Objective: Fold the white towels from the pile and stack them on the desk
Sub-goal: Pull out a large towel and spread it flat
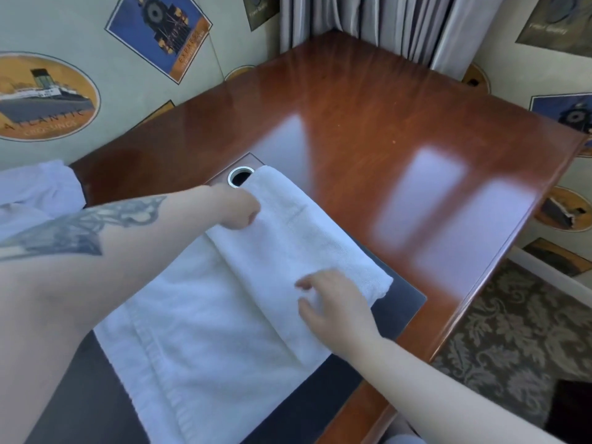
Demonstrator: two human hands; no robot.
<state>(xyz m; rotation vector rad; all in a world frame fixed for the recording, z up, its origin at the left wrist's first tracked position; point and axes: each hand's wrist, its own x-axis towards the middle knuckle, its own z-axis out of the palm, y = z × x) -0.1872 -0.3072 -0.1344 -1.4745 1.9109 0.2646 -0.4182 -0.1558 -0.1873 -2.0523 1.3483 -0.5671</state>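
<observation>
L hand (238,208) is curled into a fist on the far-left end of the fold, fingers tucked under/into the white towel (224,315) w/ knuckles up. It looks like it's pinching the doubled edge so that end stays put. R hand (336,310) sits at the near-right end of the same fold, fingers spread and loosely bent and resting on the cloth. It holds nothing closed and seems to be patting or smoothing rather than gripping.

Between the 2 hands the folded-over band runs diagonally, far end beside the round cable grommet (239,177), near end overhanging the right edge of the dark desk pad (397,312). The rest of the towel lies flat on the pad toward the near edge of the desk (368,116), single layer, hem visible. Probably spread there b/c the pad gives a flat working area, and both ends are held so the fold line stays straight.

Judgement: first or second fold in hand, towel not yet compact, no finished stack visible on the desk.

The pile (35,193) of more white towels is off the desk's far-left corner, behind the L forearm and within reach for the next one. Polished wood beyond the pad is bare w/ window glare, likely where the stack goes.
</observation>
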